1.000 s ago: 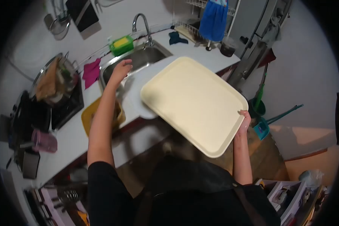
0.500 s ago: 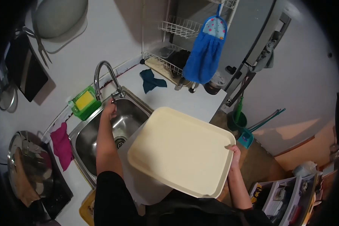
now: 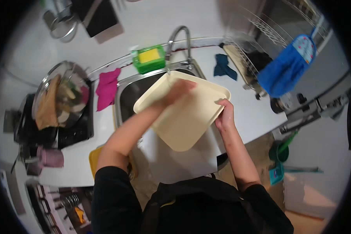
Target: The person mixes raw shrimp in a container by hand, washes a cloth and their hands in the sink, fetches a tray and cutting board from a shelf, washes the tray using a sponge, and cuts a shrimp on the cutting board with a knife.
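Note:
A cream tray is tilted over the steel sink, its far corner under the curved faucet. A thin stream of water seems to fall from the spout onto that corner. My right hand grips the tray's right edge, thumb on top. Over the tray's upper part is my left hand, smeared by motion; its fingers cannot be made out, nor whether it touches the surface.
Behind the sink stands a green holder with a yellow sponge. A pink cloth lies left, a dark teal cloth right. A blue towel hangs from the rack. A yellow basket is near my left arm.
The tray has moved over the sink beneath the faucet, held by my right hand. My left hand has left the faucet's base and come over the tray. Water now shows at the spout.

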Demonstrator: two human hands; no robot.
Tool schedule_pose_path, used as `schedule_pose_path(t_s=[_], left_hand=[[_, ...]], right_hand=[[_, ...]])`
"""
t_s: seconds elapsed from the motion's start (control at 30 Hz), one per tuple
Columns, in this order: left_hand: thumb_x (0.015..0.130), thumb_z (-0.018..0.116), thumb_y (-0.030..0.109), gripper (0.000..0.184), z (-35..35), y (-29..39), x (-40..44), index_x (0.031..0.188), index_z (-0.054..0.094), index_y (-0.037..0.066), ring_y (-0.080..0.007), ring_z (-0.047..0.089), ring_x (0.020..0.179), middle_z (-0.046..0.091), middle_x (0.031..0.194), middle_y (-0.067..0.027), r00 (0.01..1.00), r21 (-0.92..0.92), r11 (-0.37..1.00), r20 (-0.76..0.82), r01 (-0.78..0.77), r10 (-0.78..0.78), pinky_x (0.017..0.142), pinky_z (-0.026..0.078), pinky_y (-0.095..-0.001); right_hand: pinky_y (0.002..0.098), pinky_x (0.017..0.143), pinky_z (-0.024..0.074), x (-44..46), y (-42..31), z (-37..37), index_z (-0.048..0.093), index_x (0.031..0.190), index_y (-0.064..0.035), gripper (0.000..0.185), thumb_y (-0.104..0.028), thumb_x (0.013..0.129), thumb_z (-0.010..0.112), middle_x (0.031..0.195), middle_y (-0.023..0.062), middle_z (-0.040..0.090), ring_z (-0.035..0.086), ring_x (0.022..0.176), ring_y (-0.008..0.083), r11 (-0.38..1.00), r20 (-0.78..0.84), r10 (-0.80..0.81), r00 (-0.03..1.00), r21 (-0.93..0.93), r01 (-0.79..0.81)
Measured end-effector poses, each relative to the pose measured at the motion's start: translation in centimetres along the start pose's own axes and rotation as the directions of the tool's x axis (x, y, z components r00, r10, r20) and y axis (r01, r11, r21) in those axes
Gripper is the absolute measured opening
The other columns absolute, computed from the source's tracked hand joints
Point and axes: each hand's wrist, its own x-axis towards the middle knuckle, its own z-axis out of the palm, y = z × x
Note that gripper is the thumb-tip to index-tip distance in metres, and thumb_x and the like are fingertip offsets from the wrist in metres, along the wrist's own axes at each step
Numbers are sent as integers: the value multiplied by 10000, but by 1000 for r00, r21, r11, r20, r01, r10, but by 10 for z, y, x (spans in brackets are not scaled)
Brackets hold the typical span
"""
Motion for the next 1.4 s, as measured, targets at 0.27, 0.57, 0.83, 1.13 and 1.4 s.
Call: schedule_pose_path(t_s=[0.27,0.57,0.83,1.13,1.4], left_hand=[[919,354,310,496,34,19,11,1275,376,-37,-376,230,1322,193,1438,-243,870,787,415,-298,457,-393,1029,207,-587],[877,428,375,556,56,11,37,1240,270,-16,-355,274,1171,267,1266,-230,689,319,611,-318,725,-651,962,228,-459],[687,630,59,135,-105,43,43,809,677,23,-191,628,576,642,705,-131,608,619,298,-378,727,-698,538,507,-302],[745,557,118,210,-195,-21,87,914,641,27,-349,599,939,635,961,-185,886,873,180,-418,453,-203,821,477,-424],[720,582,157,245,-103,118,-18,901,649,7,-366,622,880,638,914,-217,666,864,-65,-430,499,-609,727,509,-445]], right_hand=[[241,401,396,7,8,2,536,839,-35,194,-82,663,470,681,31,559,512,489,139,994,172,62,983,-99,-45],[250,396,445,-12,-7,-15,490,973,12,303,-26,674,453,760,77,565,555,526,154,993,150,114,982,3,-115],[296,535,539,-21,-10,-26,446,1123,-1,445,-65,683,458,933,105,593,629,713,199,994,256,67,964,-97,-43],[267,546,517,-39,3,-12,476,1123,4,458,-67,671,462,930,88,592,606,714,172,990,84,80,993,-119,-70],[291,535,523,2,-24,-49,528,839,-56,149,-98,701,489,814,57,586,598,642,182,992,88,68,994,-109,-59]])
